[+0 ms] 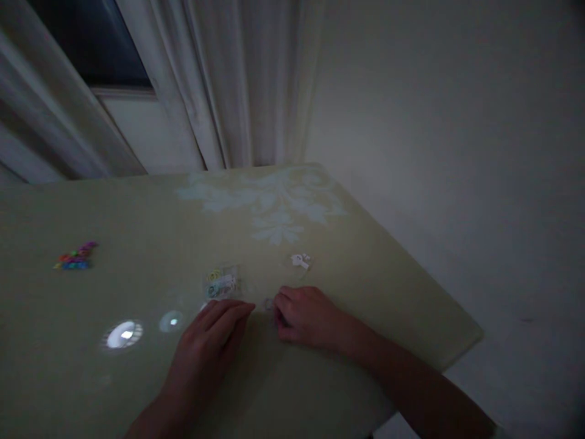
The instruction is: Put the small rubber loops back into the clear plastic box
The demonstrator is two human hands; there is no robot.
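My left hand is low over the table, its fingers pressed together and pointing right; what they hold, if anything, is too small to tell. Just beyond it lies a clear bag with small yellow, green and white pieces. My right hand has its fingers curled in, closed on something small and clear whose edge shows at the fingertips. A gap separates the two hands. Behind my right hand lies a small clear packet with white pieces.
The pale table has a leaf pattern near its back edge, and its right edge slants beside a wall. A pile of small colourful pieces lies at the left. Lamp reflections shine on the tabletop. Curtains hang behind.
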